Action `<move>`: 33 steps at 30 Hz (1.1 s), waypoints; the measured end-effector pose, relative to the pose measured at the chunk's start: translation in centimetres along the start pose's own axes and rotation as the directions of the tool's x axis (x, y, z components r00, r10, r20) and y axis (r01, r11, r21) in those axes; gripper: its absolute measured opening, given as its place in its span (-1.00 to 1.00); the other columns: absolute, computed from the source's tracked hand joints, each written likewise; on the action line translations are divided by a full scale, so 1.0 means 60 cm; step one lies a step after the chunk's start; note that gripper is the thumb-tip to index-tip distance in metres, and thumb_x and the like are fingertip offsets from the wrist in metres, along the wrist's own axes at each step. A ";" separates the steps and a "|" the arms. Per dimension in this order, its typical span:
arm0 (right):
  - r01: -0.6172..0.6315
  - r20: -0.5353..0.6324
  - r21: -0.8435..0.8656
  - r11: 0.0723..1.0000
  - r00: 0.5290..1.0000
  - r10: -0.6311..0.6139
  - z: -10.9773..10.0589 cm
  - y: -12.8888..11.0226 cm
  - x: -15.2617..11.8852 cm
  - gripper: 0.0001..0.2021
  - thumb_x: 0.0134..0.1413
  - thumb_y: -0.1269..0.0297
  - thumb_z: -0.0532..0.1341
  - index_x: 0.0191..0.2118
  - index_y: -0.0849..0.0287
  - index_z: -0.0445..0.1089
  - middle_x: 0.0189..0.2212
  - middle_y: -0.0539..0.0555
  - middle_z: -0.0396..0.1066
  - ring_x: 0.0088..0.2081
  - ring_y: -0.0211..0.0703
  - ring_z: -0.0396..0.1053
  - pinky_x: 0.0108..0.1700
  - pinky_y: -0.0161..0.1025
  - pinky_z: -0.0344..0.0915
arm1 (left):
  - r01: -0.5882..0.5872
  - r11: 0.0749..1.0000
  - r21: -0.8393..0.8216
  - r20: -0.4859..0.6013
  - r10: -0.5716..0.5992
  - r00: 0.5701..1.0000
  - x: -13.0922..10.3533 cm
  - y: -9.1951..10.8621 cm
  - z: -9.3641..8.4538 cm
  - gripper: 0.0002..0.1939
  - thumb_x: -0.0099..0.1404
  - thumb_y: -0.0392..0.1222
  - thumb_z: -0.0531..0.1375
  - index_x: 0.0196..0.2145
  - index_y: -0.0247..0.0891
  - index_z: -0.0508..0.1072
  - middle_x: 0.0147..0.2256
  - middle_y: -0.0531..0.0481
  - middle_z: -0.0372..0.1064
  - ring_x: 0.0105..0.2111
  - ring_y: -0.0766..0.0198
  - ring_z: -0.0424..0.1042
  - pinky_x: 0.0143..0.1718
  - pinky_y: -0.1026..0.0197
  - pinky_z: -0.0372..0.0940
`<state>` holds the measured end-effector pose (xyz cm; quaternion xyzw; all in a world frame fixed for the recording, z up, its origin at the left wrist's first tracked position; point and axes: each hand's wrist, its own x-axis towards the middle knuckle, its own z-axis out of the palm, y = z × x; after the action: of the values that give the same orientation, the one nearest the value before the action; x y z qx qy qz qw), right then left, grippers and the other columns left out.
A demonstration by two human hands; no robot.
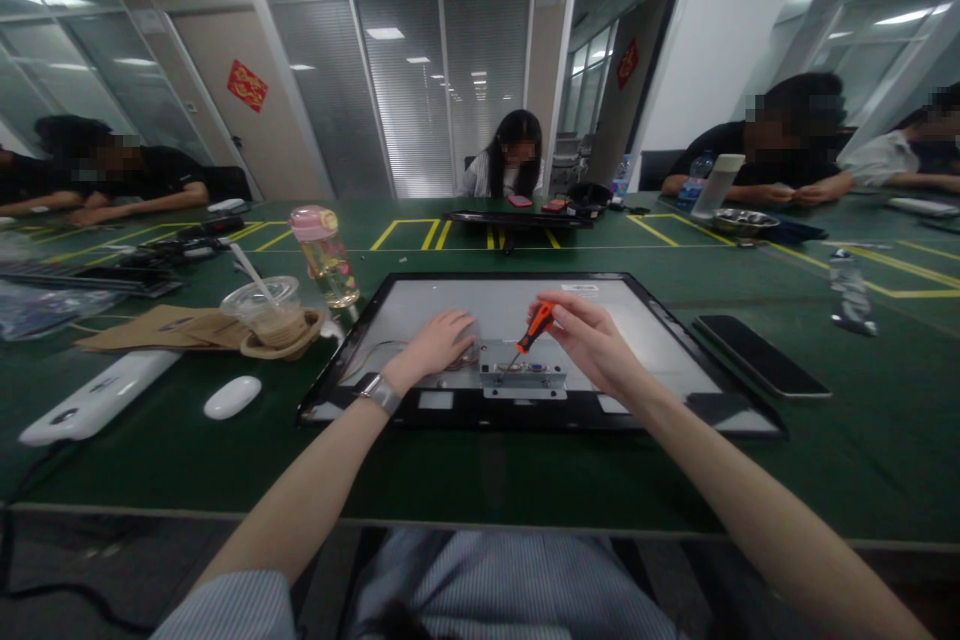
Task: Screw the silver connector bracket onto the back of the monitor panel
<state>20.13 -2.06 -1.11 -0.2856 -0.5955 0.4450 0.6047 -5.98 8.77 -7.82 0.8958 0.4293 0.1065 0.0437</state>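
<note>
A flat display panel (420,305) with a black frame lies face down or open-backed in front of me; I cannot tell which. On its near part sits a grey metal bracket (525,383) with a row of connectors. My right hand (589,335) grips an orange and black screwdriver (535,327), tilted so that its shaft slants down to the left at the bracket's connector row. Just left of the bracket, my left hand (442,345) rests palm down with its fingers stretched out. Thin wires (367,356) run out beside it. Its fingertips are partly hidden.
Left on the green table stand a pink-lidded bottle (327,260), an iced drink cup (262,300), a white oval case (232,397) and a white power strip (97,400). A black phone (761,355) lies right. Several people sit across the table, near another dark panel (517,219).
</note>
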 end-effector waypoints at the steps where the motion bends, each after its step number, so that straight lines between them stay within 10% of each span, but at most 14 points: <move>1: -0.003 0.014 0.019 1.000 1.000 0.002 0.000 -0.001 0.000 -0.72 0.16 -0.03 0.37 -0.07 -0.08 0.60 -0.15 0.07 0.62 -0.05 -0.03 0.54 0.10 0.05 0.43 | -0.002 1.000 0.004 0.003 0.002 1.000 0.000 0.001 -0.001 -0.48 0.56 0.02 -0.04 0.33 -0.26 0.27 0.37 -0.22 0.16 0.38 0.00 0.14 0.39 -0.10 0.05; 12: 0.128 0.059 -0.134 0.983 0.991 -0.121 0.006 -0.010 -0.005 -0.80 0.16 0.03 0.38 -0.19 -0.02 0.61 -0.16 0.07 0.54 -0.09 -0.05 0.50 0.00 -0.02 0.48 | 0.000 1.000 0.003 0.017 0.000 1.000 0.000 0.004 -0.006 -0.49 0.56 0.02 -0.03 0.33 -0.26 0.26 0.38 -0.23 0.15 0.38 -0.01 0.14 0.39 -0.12 0.04; 20: 0.268 0.084 -0.372 0.889 0.963 -0.256 0.017 -0.017 -0.015 -0.71 0.40 0.13 0.16 0.13 -0.02 0.48 -0.07 0.13 0.59 -0.01 0.00 0.54 0.11 0.08 0.45 | 0.013 1.000 -0.009 0.015 -0.013 1.000 -0.002 0.007 -0.009 -0.47 0.55 0.05 -0.05 0.33 -0.24 0.27 0.37 -0.22 0.16 0.38 -0.01 0.14 0.39 -0.11 0.04; 33: 0.198 0.030 -0.317 0.927 0.980 -0.199 0.000 -0.005 -0.004 -0.69 0.34 0.11 0.22 0.11 -0.01 0.52 -0.09 0.10 0.62 -0.03 0.00 0.56 0.12 0.10 0.45 | 0.003 1.000 -0.008 0.011 -0.003 1.000 -0.003 0.007 -0.008 -0.48 0.56 0.03 -0.03 0.33 -0.25 0.27 0.38 -0.23 0.15 0.39 -0.01 0.13 0.40 -0.12 0.02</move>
<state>20.19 -2.37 -0.96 -0.3184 -0.6846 0.2793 0.5932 -5.87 8.35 -7.32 0.8955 0.4300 0.1033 0.0500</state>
